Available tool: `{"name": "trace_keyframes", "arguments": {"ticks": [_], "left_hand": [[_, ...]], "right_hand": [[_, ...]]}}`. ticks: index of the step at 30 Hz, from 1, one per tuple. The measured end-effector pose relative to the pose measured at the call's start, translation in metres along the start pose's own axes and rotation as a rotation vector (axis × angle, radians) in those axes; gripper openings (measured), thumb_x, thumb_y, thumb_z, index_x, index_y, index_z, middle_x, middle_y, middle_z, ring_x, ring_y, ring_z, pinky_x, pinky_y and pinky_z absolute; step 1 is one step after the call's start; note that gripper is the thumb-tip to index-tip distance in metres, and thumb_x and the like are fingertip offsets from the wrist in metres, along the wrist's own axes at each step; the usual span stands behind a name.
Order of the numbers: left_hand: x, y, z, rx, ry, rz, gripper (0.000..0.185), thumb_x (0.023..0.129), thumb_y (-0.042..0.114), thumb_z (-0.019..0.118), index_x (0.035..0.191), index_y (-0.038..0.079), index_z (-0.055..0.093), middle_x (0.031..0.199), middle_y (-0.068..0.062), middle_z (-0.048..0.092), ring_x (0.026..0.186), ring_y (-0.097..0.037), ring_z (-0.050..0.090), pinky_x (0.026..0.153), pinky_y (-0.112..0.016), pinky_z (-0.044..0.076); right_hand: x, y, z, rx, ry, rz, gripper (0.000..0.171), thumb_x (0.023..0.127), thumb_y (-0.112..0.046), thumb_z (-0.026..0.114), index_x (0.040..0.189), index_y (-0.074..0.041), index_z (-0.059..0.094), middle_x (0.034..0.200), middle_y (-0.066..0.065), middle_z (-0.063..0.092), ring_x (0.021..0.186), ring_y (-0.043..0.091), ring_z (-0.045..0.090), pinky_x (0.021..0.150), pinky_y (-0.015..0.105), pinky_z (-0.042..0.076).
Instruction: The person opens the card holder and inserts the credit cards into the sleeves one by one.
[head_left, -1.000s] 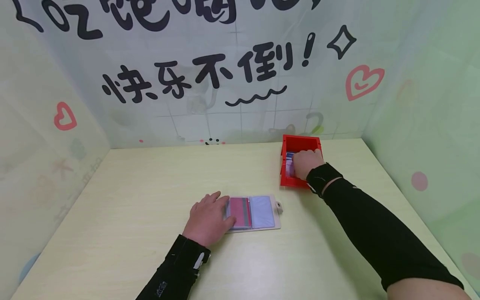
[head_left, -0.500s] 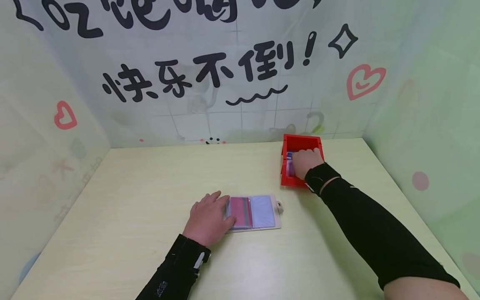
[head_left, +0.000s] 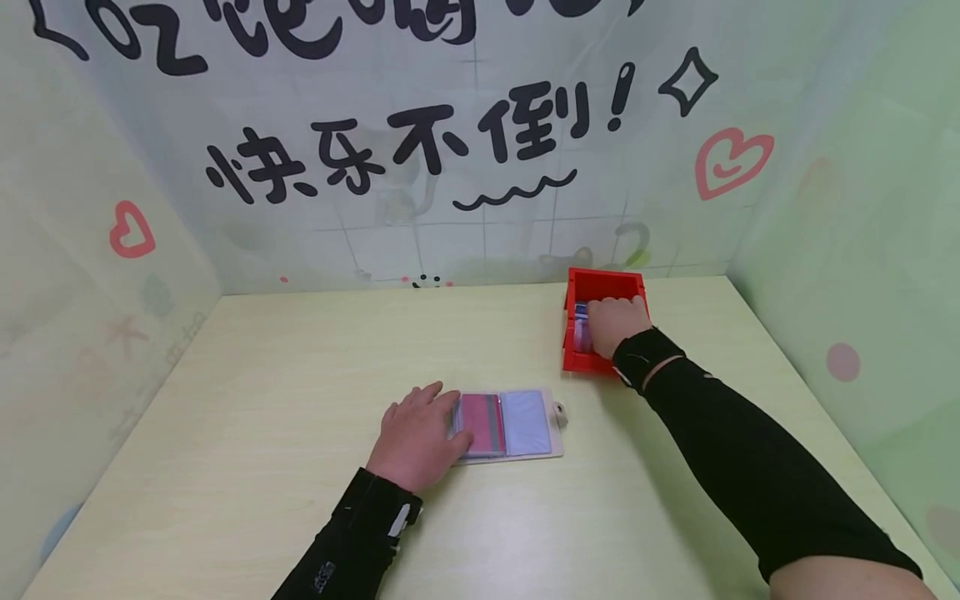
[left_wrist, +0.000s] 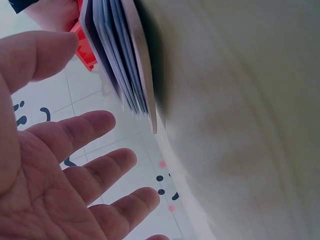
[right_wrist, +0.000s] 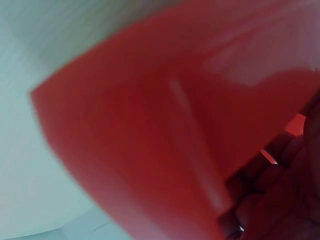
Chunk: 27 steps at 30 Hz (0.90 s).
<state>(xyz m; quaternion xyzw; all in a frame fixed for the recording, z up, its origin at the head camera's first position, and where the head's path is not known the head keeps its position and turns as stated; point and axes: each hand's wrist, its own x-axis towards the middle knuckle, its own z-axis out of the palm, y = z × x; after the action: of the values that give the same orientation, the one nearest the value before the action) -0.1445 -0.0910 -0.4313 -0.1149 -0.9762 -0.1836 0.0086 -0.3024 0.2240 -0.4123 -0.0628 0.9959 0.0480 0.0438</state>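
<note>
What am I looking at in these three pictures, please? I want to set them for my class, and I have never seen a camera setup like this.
A person works with two bare hands and wears three cameras. The wide picture comes from the head; the two close, blurry ones come from the wrists.

On the pale wooden table lies an open beige card holder with clear plastic sleeves. The left hand rests flat on its left edge, fingers straight.

The right hand reaches into a small red plastic box holding cards. Whether it grips one is hidden.

The left wrist view shows the holder's sleeves edge-on; the right wrist view shows mostly the red wall.
</note>
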Motion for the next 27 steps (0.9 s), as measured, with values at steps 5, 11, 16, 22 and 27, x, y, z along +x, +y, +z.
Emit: {"name": "trace_keyframes", "arguments": {"ticks": [5, 11, 16, 22, 27], "left_hand": [[0.000, 0.000, 0.000, 0.000, -0.005, -0.002, 0.056, 0.097, 0.040, 0.070, 0.145, 0.012, 0.063, 0.156, -0.017, 0.053, 0.148, -0.048, 0.045, 0.118, -0.070, 0.036], [0.000, -0.001, 0.001, -0.002, -0.010, -0.003, 0.057, 0.097, 0.041, 0.070, 0.145, 0.011, 0.063, 0.157, -0.018, 0.053, 0.148, -0.047, 0.045, 0.118, -0.070, 0.036], [0.000, -0.002, 0.001, 0.008, -0.008, -0.003, 0.057, 0.097, 0.042, 0.070, 0.145, 0.011, 0.063, 0.156, -0.018, 0.054, 0.148, -0.047, 0.046, 0.117, -0.071, 0.036], [-0.001, -0.002, 0.001, 0.007, -0.009, -0.002, 0.057, 0.097, 0.041, 0.070, 0.145, 0.011, 0.063, 0.156, -0.018, 0.053, 0.148, -0.046, 0.046, 0.117, -0.071, 0.036], [-0.001, -0.001, 0.000, 0.006, -0.007, 0.002, 0.057, 0.096, 0.041, 0.071, 0.145, 0.011, 0.063, 0.157, -0.018, 0.053, 0.148, -0.047, 0.046, 0.117, -0.071, 0.036]], "right_hand": [[-0.002, 0.001, -0.007, 0.057, 0.017, 0.011, 0.049, 0.083, -0.014, 0.086, 0.124, -0.002, 0.063, 0.114, 0.019, 0.074, 0.104, 0.038, 0.067, 0.109, 0.064, 0.046], [-0.007, 0.003, -0.019, 0.178, -0.045, -0.001, 0.031, 0.088, -0.010, 0.079, 0.115, -0.005, 0.066, 0.106, 0.014, 0.073, 0.105, 0.034, 0.062, 0.108, 0.066, 0.046], [-0.018, 0.005, -0.033, 0.322, -0.086, 0.014, 0.028, 0.091, -0.006, 0.074, 0.118, -0.003, 0.068, 0.107, 0.016, 0.070, 0.101, 0.033, 0.060, 0.101, 0.054, 0.056], [-0.035, 0.010, -0.046, 0.488, -0.012, 0.077, 0.027, 0.099, -0.010, 0.066, 0.124, 0.000, 0.065, 0.117, 0.021, 0.066, 0.105, 0.035, 0.059, 0.097, 0.051, 0.061], [-0.053, 0.013, -0.056, 0.614, 0.098, 0.123, 0.026, 0.103, -0.015, 0.061, 0.124, 0.000, 0.060, 0.119, 0.023, 0.064, 0.104, 0.037, 0.058, 0.085, 0.044, 0.064]]}}
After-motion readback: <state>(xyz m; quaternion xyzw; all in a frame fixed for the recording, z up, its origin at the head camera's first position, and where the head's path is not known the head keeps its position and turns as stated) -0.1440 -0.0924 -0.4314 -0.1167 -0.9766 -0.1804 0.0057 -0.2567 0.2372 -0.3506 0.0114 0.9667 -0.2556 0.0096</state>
